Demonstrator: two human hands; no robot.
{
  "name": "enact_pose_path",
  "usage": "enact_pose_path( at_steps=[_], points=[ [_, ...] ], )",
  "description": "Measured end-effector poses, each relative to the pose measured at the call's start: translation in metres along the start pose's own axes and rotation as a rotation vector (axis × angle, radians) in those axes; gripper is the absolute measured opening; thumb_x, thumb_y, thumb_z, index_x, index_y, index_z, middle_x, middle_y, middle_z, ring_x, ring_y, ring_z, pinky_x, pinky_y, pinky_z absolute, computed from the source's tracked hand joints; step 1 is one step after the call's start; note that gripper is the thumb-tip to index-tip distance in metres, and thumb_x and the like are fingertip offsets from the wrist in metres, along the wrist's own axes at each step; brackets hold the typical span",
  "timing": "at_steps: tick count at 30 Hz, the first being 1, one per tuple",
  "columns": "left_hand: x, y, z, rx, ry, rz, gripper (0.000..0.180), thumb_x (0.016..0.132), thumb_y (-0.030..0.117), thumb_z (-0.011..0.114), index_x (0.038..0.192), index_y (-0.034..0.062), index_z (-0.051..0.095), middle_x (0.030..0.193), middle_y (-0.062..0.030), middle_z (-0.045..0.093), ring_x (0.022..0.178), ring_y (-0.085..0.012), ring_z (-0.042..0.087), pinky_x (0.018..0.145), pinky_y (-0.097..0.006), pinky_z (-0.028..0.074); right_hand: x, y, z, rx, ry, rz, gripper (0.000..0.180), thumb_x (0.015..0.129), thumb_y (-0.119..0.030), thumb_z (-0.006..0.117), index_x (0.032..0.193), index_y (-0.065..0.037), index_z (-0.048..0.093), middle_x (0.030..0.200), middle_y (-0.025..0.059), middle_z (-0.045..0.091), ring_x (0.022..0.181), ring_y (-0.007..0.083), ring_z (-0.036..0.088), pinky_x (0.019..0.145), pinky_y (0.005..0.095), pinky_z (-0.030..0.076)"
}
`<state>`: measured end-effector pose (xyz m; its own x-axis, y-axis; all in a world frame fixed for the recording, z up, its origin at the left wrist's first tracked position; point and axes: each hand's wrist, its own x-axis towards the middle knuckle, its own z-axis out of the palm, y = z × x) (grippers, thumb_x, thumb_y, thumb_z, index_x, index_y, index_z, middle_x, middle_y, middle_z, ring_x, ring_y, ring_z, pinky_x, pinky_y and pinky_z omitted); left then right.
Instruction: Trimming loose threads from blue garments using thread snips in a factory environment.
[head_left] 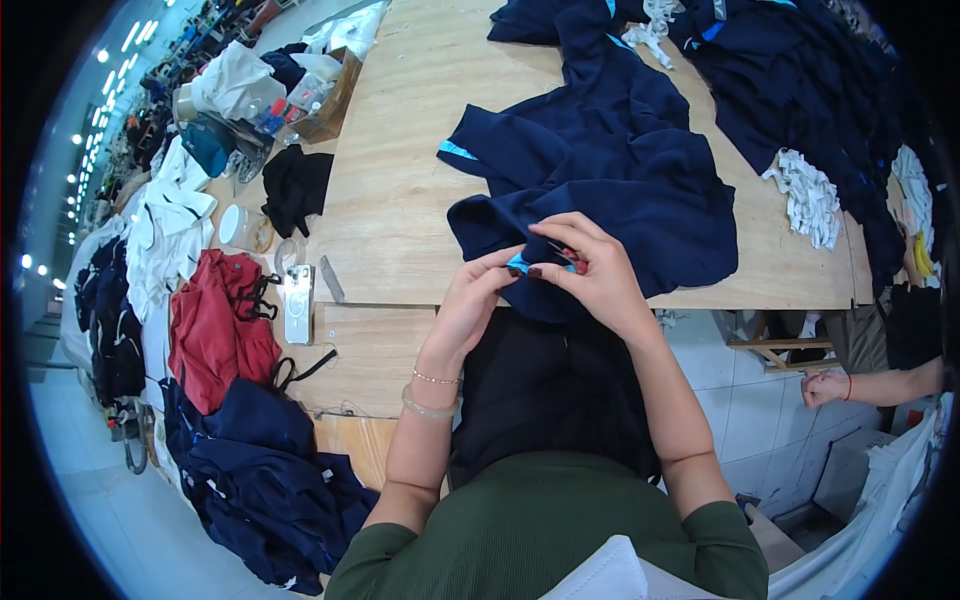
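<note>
A navy blue garment (620, 170) with light blue trim lies spread on the wooden table (400, 170), its near edge hanging over the table's front. My left hand (478, 295) pinches the garment's edge at a light blue strip. My right hand (590, 268) grips the same edge and holds a small red-handled tool, partly hidden by the fingers. Both hands meet just over the table's front edge. On my left wrist are a thin chain and a clear bangle.
More navy garments (800, 90) and white cloth pieces (808, 198) lie at the back right. A phone (298, 303), a black cloth (295, 185), a red garment (215, 325) and navy piles (255, 470) lie left. Another person's hand (825, 387) is at the right.
</note>
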<state>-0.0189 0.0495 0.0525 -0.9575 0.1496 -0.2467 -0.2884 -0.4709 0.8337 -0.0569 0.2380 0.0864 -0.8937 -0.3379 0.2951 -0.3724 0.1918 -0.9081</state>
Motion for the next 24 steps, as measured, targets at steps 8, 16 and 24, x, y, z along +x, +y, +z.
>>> enact_pose_path(
  at_steps=[8,16,24],
  points=[
    [0.027,0.018,0.036,1.026,-0.303,0.403,0.031,0.078,0.016,0.076,0.103,0.0000,0.069,0.102,-0.0090,0.063,0.097,-0.0199,0.059,0.083,-0.033,0.043,0.004,-0.014,-0.065,0.197,0.272,0.060,0.004,0.086,0.001,0.066,0.087,0.004,0.064,0.080,0.0026,0.065,0.074,0.0069,0.061,0.070,0.0205,0.049],
    [0.058,0.044,0.018,1.126,-0.218,0.304,0.026,0.077,0.020,0.078,0.089,-0.0011,0.070,0.076,-0.0113,0.065,0.070,-0.0217,0.058,0.067,-0.031,0.044,-0.010,0.028,-0.188,0.135,0.592,0.230,0.013,0.087,-0.017,0.072,0.084,-0.008,0.064,0.066,-0.0095,0.050,0.052,-0.0004,0.035,0.047,0.0182,0.021],
    [0.075,0.050,0.031,1.415,-0.109,0.570,0.016,0.079,0.006,0.071,0.094,0.0031,0.069,0.092,-0.0083,0.068,0.082,-0.0176,0.063,0.076,-0.030,0.046,-0.021,0.059,-0.191,0.257,0.562,0.290,0.008,0.086,-0.009,0.071,0.088,-0.005,0.065,0.066,-0.0077,0.046,0.052,0.0021,0.035,0.048,0.0187,0.024]
  ],
)
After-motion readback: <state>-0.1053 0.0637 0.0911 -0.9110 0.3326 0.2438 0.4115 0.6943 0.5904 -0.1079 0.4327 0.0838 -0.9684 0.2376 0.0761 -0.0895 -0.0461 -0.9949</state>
